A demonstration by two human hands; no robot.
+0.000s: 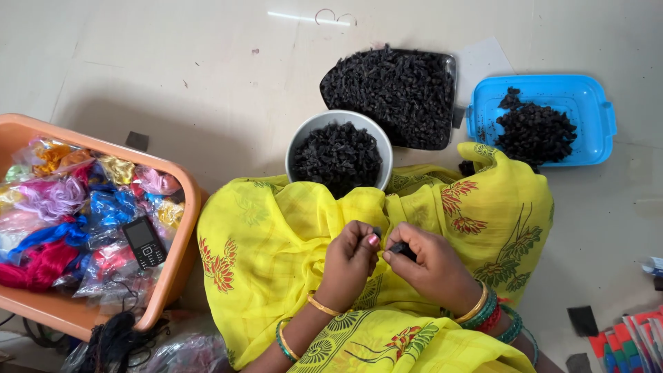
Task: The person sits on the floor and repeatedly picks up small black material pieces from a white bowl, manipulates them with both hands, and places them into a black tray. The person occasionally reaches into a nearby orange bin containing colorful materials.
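Sat on a pale floor (173, 62), lap draped in yellow floral cloth (276, 235). Left hand (350, 259) curled, thumb and fingertips pinched on a tiny dark piece (377, 232) at its upper edge; gold bangle at the wrist. Right hand (435, 266) just beside it at three o'clock, fingers closed around a small black piece (400, 249) poking out toward the left hand (exact kind too small to tell). Hands nearly touching above the lap, both pieces held between them. At twelve o'clock from the hands, touching the cloth's edge, a round grey bowl (298, 141) heaped with small black pieces. Beyond that, at one o'clock, a metal tray (450, 69) piled high with the same dark stuff. At two o'clock, a blue plastic tray (587, 103) with a smaller dark heap at its middle, its near corner beside the cloth-covered knee. At nine o'clock, well apart from the hands, an orange plastic tub (183, 242) full of clear bags of bright thread in pink, blue, gold and red, with a black keypad phone (143, 242) lying on top. At eight o'clock, below the tub, a bundle of black threads (110, 342). At four o'clock, at the frame's corner, a stack of coloured packets (632, 338).
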